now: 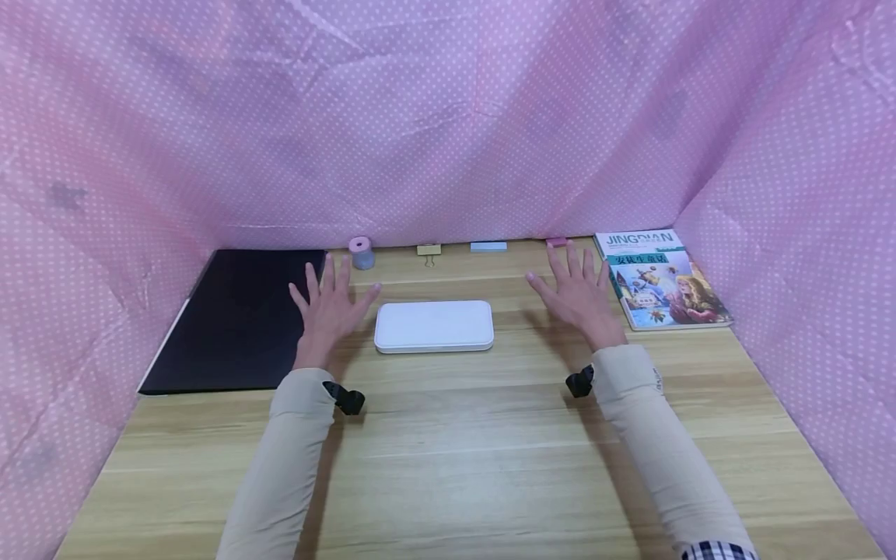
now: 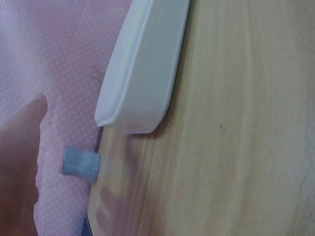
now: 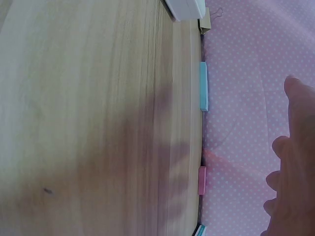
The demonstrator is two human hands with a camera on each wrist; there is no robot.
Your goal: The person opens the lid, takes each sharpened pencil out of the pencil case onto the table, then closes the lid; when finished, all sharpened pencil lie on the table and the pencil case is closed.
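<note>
My left hand (image 1: 329,313) is held above the table with its fingers spread, between a black flat board (image 1: 245,319) and a white lidded case (image 1: 434,326). My right hand (image 1: 579,299) hovers on the other side of the case, fingers also spread and holding nothing. Beyond the left thumb stands a small pink and grey-blue cylinder (image 1: 362,253). In the left wrist view the white case (image 2: 142,69) shows its side wall and rim. A picture book (image 1: 661,280) lies right of the right hand.
Along the back edge sit a yellowish binder clip (image 1: 429,250), a light blue block (image 1: 488,246) and a small pink block (image 1: 556,242). Pink dotted cloth (image 1: 448,117) hangs behind and at both sides of the wooden table (image 1: 455,467).
</note>
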